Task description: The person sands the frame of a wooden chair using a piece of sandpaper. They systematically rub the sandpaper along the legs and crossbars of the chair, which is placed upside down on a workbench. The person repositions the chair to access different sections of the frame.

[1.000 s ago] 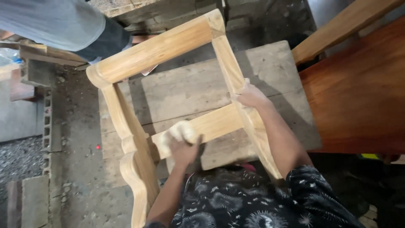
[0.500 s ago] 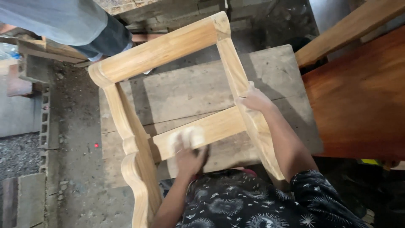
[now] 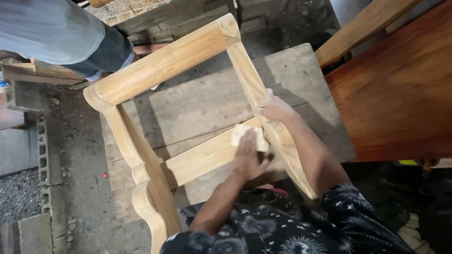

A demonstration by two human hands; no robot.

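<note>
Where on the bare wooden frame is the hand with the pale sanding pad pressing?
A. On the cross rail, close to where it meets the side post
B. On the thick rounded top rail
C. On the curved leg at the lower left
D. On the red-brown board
A: the left hand presses the pale pad onto the cross rail, beside the side post that the right hand grips.

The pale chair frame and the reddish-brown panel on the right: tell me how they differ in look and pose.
The pale chair frame is bare, light, matte wood; the reddish-brown panel is dark and glossy. The frame is an open skeleton of rails and curved legs, while the panel is one broad flat surface. The frame rests on the grey plank bench, held by the right hand and rubbed by the left hand with a pad; the panel lies untouched. Both are wood.
</note>
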